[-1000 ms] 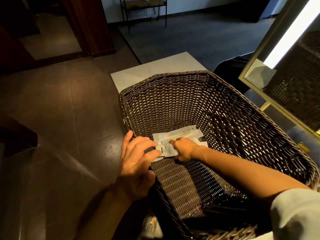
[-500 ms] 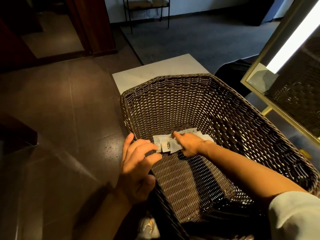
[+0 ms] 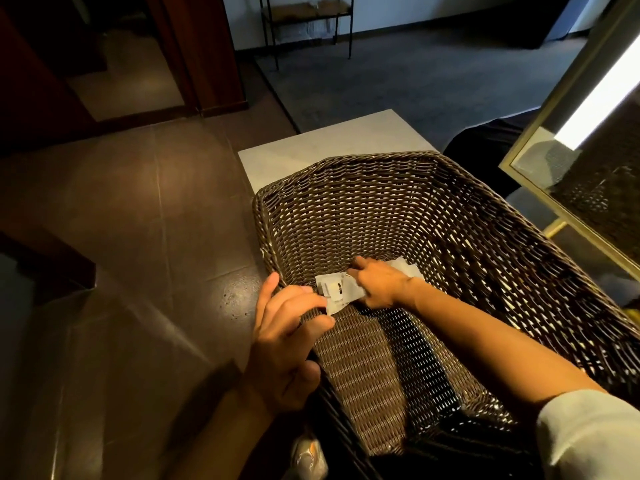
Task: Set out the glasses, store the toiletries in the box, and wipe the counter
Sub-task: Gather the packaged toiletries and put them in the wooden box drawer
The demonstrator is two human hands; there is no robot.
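Note:
A large dark wicker basket (image 3: 381, 159) fills the middle of the view, standing on a white counter (image 3: 329, 140). Small white toiletry packets (image 3: 337, 291) lie on its floor against the near-left wall. My right hand (image 3: 379, 284) reaches down inside, fingers closed on the packets and partly covering them. My left hand (image 3: 287, 341) sits on the basket's left rim with its fingers curled over the edge, fingertips touching the packets' lower corner.
A gold-framed mirror (image 3: 571, 188) with a lit strip stands to the right, close to the basket. A black object (image 3: 485, 147) lies behind the basket. A wrapped item (image 3: 308, 459) shows below the rim. Dark tiled floor lies to the left, and a metal shelf stand (image 3: 304, 15) stands far back.
My right hand has slid the packets lower and to the left along the basket floor, covering more of them. My left hand stays on the rim.

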